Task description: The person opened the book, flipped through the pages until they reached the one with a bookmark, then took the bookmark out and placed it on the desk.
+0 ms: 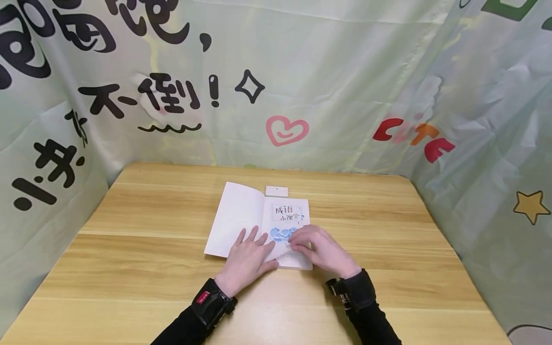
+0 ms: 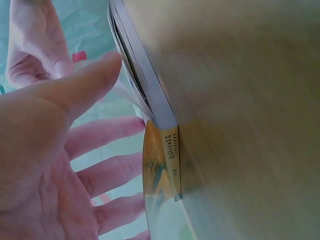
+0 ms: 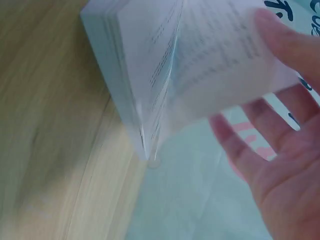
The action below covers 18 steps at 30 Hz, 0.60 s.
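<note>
A paperback book (image 1: 233,211) lies opened near its front on the table. Its title page has dark Chinese characters and a blue drawing. My left hand (image 1: 247,261) rests with spread fingers across the inside cover and the fold. In the left wrist view the book's orange spine (image 2: 172,160) shows beside those fingers. With thumb and fingers my right hand (image 1: 321,247) pinches a page at the right side. The right wrist view shows this page (image 3: 215,65) lifted and bent away from the page block (image 3: 112,75), with printed text on it.
A small white card-like piece (image 1: 276,191) lies just behind the book's top edge. The wooden table (image 1: 151,211) reaches back to a pale printed cloth (image 1: 336,86), which also hangs along both sides.
</note>
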Motion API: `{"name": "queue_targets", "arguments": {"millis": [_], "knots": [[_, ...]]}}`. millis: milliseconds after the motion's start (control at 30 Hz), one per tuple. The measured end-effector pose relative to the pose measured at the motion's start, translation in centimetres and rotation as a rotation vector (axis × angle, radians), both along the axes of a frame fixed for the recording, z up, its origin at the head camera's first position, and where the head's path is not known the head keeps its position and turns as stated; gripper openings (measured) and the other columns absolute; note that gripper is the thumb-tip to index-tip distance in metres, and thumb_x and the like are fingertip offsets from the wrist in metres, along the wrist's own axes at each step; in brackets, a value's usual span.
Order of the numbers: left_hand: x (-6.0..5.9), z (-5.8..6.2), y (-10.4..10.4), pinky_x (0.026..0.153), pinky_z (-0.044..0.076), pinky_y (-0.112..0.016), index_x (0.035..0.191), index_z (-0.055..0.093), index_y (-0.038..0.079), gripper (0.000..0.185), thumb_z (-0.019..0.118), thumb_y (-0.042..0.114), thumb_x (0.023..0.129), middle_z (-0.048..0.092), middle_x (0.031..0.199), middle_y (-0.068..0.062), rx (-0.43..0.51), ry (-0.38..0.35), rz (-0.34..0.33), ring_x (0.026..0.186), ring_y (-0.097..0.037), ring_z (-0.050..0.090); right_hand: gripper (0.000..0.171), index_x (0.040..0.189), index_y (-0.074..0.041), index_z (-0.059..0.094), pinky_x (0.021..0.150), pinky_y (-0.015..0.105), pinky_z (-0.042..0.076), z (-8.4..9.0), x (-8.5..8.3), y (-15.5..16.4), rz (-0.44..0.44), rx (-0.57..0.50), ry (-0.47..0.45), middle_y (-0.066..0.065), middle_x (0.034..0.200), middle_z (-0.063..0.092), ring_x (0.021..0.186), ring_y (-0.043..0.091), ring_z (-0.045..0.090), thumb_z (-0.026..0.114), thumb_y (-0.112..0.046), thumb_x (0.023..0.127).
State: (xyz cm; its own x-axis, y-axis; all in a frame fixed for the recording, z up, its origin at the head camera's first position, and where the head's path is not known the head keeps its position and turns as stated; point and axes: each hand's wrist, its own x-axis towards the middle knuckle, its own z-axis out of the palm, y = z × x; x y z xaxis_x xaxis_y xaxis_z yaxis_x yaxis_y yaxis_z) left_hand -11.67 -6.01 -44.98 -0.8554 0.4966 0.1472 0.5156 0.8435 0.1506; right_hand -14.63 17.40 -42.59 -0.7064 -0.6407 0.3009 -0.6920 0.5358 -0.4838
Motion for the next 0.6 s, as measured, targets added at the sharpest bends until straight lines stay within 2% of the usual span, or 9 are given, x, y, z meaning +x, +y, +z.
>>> {"name": "queue_targets", "arguments": {"millis": [167,300,467,533,600], "knots": [[-0.1,0.0,0.2,0.113,0.039,-0.064,0.111,0.075,0.018,0.029,0.065,0.040,0.095,0.072,0.128,-0.008,0.027,0.033,-0.003,0.133,-0.041,0.057,0.014,0.092,-0.007,0.078,0.094,0.039,0.057,-0.2,0.0,-0.9,-0.001,-0.119,0.163,0.004,0.100,0.078,0.100,0.020,0.071,0.080,-0.002,0.079],[-0.1,0.2,0.5,0.108,0.041,-0.069,0.093,0.079,0.018,0.015,0.069,0.029,0.094,0.077,0.115,-0.005,0.064,0.049,-0.014,0.124,-0.039,0.063,0.020,0.092,-0.004,0.077,0.099,0.041,0.054,-0.5,-0.1,-1.3,0.003,-0.211,0.274,0.008,0.104,0.077,0.106,0.026,0.069,0.082,0.004,0.074],[-0.2,0.5,0.7,0.107,0.040,-0.072,0.079,0.077,0.014,0.013,0.074,0.021,0.090,0.079,0.089,-0.006,0.134,0.023,0.005,0.117,-0.037,0.069,0.025,0.094,-0.004,0.077,0.105,0.039,0.050,-0.7,-0.2,-1.5,0.001,-0.302,0.370,0.011,0.109,0.075,0.110,0.032,0.065,0.082,0.006,0.072],[-0.3,0.5,0.7,0.107,0.039,-0.073,0.077,0.077,0.012,0.012,0.076,0.018,0.088,0.077,0.080,-0.006,0.177,0.005,0.018,0.115,-0.036,0.070,0.028,0.098,-0.004,0.076,0.108,0.035,0.049,-0.7,-0.2,-1.6,-0.015,-0.329,0.393,0.014,0.112,0.073,0.111,0.033,0.064,0.082,0.005,0.072],[-0.4,0.5,0.6,0.109,0.038,-0.072,0.078,0.078,0.010,0.010,0.076,0.016,0.086,0.077,0.077,-0.007,0.228,-0.016,0.031,0.113,-0.036,0.071,0.031,0.102,-0.002,0.074,0.109,0.029,0.047,-0.7,-0.2,-1.7,-0.046,-0.363,0.402,0.016,0.112,0.071,0.110,0.033,0.063,0.082,0.005,0.072]]}}
